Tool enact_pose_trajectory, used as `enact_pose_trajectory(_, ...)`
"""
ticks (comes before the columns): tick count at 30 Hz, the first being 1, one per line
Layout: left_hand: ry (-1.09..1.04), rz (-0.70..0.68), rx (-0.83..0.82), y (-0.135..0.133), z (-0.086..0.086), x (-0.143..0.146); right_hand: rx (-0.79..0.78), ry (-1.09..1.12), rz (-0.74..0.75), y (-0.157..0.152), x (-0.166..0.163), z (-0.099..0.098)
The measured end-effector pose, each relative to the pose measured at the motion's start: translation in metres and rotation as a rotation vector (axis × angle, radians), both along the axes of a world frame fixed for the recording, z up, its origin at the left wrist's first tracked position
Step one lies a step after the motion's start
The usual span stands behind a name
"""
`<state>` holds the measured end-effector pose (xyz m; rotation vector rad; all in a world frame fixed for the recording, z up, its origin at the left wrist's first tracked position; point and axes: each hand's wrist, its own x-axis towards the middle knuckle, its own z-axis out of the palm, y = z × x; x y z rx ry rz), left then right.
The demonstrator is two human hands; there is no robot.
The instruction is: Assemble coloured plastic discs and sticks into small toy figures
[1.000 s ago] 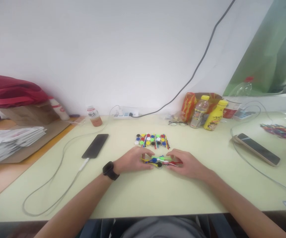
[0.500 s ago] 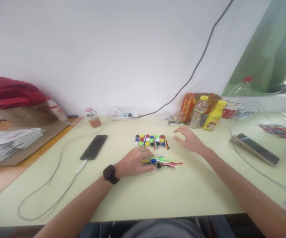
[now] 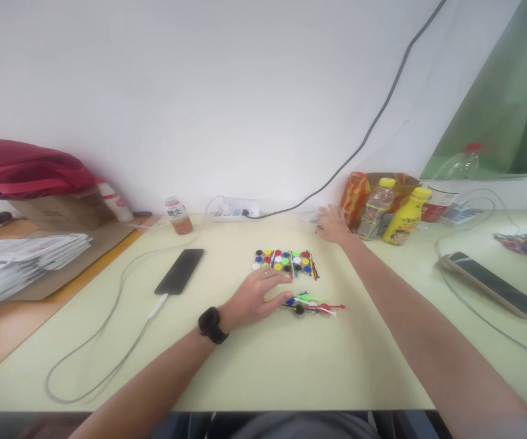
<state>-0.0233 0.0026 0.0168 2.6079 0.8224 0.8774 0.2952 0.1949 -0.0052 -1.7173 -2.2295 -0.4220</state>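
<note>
My left hand (image 3: 254, 296), with a black watch on the wrist, rests flat on the pale green table (image 3: 291, 360), fingers spread, touching the left end of a small loose pile of coloured picks and caps (image 3: 313, 303). Just behind lies a neat grid of coloured caps and picks (image 3: 285, 261). My right hand (image 3: 331, 224) is stretched far back across the table, at a clear plastic item beside the orange snack bag (image 3: 352, 195). Its fingers are curled over that item; what they hold is unclear.
A black phone (image 3: 179, 271) on a white cable lies left of centre. A small bottle (image 3: 178, 214) and power strip (image 3: 235, 210) stand by the wall. Two yellow-capped bottles (image 3: 405, 214) stand at right, a second phone (image 3: 492, 283) further right. Stacked papers (image 3: 21, 259) at left.
My right hand left the loose pile, passed the grid and reached to the back of the table by the snack bag. My left hand stayed beside the pile.
</note>
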Motion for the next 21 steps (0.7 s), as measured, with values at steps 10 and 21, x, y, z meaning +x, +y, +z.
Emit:
enact_pose_trajectory(10, -0.101, 0.026, 0.126, 0.004, 0.003, 0.0, 0.224, 0.255, 0.197, -0.029, 0.021, 0.045)
enact_pose_trajectory(21, -0.171, 0.145, 0.249, 0.016, 0.133, 0.003, 0.03, 0.737, 0.379, -0.141, 0.026, 0.151)
